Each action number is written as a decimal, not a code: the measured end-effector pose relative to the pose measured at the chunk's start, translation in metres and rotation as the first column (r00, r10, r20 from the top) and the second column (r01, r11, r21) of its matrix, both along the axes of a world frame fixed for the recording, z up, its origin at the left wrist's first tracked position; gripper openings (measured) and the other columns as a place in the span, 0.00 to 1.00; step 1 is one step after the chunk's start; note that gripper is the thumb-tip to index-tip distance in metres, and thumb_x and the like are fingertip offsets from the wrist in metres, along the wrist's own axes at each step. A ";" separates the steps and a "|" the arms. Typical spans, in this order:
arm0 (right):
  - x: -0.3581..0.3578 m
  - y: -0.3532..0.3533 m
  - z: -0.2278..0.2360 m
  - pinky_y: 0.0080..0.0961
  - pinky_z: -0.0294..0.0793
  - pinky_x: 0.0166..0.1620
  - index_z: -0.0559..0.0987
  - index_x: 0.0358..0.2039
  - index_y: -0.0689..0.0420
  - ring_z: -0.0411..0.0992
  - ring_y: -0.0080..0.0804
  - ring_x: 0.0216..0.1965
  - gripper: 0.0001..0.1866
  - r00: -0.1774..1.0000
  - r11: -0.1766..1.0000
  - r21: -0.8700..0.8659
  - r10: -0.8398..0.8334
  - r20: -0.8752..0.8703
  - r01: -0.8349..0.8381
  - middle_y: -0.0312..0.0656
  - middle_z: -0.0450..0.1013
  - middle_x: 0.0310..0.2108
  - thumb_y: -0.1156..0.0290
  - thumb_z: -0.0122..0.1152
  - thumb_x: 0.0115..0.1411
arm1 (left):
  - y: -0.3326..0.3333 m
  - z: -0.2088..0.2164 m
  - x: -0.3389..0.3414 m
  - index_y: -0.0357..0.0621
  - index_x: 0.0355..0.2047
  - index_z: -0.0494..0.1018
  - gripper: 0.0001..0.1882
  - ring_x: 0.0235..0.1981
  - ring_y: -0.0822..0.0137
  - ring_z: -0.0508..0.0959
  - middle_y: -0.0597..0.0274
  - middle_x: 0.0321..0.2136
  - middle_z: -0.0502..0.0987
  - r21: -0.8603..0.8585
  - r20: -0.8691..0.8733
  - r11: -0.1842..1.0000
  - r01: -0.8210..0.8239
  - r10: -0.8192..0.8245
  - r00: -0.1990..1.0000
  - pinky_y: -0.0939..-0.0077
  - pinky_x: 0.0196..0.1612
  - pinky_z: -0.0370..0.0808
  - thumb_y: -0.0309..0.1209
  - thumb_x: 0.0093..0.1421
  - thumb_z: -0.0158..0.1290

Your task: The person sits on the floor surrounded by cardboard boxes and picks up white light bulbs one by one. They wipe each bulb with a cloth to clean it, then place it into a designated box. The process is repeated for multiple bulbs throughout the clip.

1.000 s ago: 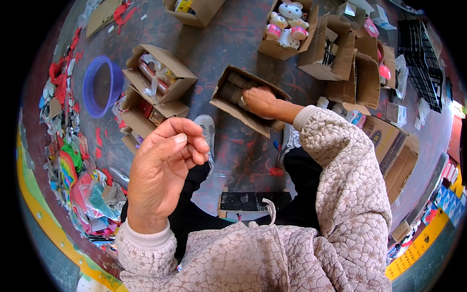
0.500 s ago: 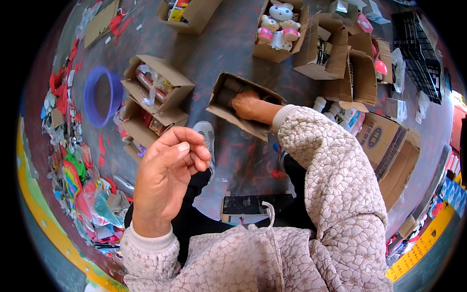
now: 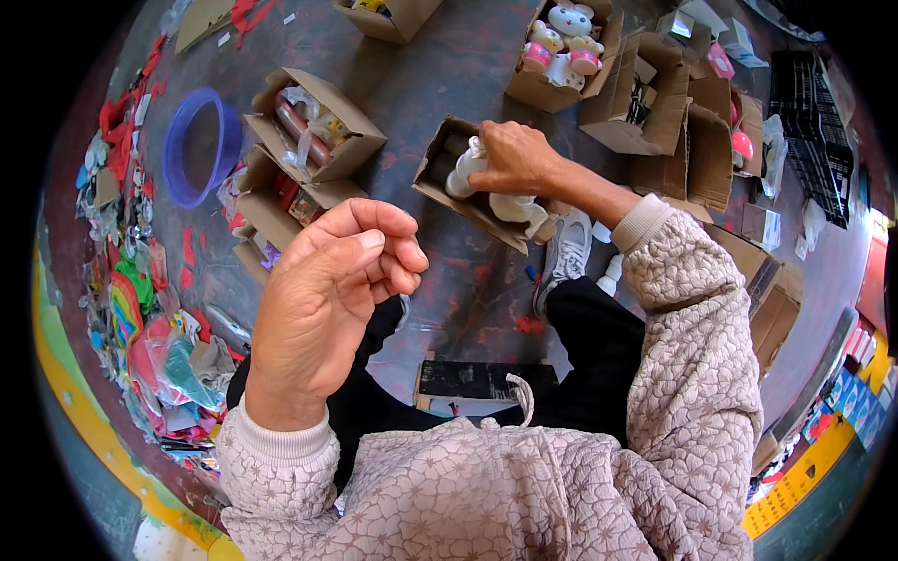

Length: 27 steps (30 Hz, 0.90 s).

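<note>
White object (image 3: 460, 178) sits at the opening of the cardboard box (image 3: 470, 216) under the right hand (image 3: 519, 161), fingers closed on it from above, probably since the walls block side access, while the half-curled left hand (image 3: 327, 294) looks empty.

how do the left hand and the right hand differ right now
The left hand is loosely curled with nothing visible in it, while the right hand grips a white object. The left hand is raised nearer the body; the right hand reaches out over a cardboard box. Both are bare, with matching patterned sleeves.
</note>
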State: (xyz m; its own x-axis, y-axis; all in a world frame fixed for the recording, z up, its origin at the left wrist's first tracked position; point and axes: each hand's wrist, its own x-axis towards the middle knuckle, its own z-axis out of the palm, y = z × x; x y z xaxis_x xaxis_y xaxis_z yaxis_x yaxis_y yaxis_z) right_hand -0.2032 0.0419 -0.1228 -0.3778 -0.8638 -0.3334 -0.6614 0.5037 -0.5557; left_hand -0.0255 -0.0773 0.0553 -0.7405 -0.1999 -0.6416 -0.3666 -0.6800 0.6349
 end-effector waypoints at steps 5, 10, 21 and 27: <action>0.025 0.031 -0.032 0.43 0.71 0.29 0.63 0.30 0.65 0.71 0.54 0.25 0.21 0.992 0.989 -0.112 0.085 -0.092 -0.095 0.58 0.71 0.23 0.64 0.59 0.41 | -0.001 0.000 0.000 0.36 0.35 0.68 0.10 0.24 0.73 0.73 0.58 0.26 0.72 0.018 0.005 1.000 -0.003 0.003 1.000 0.76 0.39 0.73 0.29 0.56 0.45; 0.031 0.059 -0.042 0.39 0.72 0.30 0.66 0.32 0.67 0.74 0.50 0.27 0.19 0.991 0.975 0.193 0.124 -0.044 -0.113 0.56 0.72 0.25 0.70 0.56 0.40 | -0.001 -0.001 0.001 0.36 0.35 0.68 0.10 0.24 0.73 0.72 0.58 0.26 0.72 0.008 0.013 1.000 0.003 -0.004 1.000 0.76 0.39 0.73 0.29 0.56 0.45; 0.025 0.035 -0.078 0.34 0.74 0.37 0.80 0.33 0.59 0.75 0.42 0.37 0.14 0.918 0.790 0.503 0.396 0.018 -0.351 0.47 0.75 0.35 0.71 0.57 0.44 | 0.003 -0.007 -0.003 0.36 0.36 0.69 0.10 0.27 0.73 0.73 0.58 0.28 0.74 0.037 -0.019 0.999 0.037 -0.036 0.999 0.79 0.38 0.71 0.29 0.57 0.45; 0.024 0.019 -0.084 0.34 0.72 0.41 0.80 0.37 0.55 0.73 0.39 0.41 0.17 0.901 0.689 0.616 0.426 0.082 -0.382 0.46 0.75 0.39 0.68 0.57 0.44 | 0.005 -0.008 -0.006 0.36 0.36 0.69 0.10 0.26 0.73 0.73 0.58 0.28 0.73 0.029 0.002 0.999 0.042 -0.042 0.999 0.77 0.38 0.72 0.28 0.57 0.45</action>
State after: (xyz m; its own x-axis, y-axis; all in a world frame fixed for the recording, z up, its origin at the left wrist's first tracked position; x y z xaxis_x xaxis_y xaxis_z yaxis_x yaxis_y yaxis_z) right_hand -0.1797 0.0614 -0.2063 -0.0795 -0.5605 -0.8243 -0.9028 0.3911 -0.1789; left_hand -0.0320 -0.0728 0.0469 -0.7462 -0.1497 -0.6486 -0.3971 -0.6819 0.6142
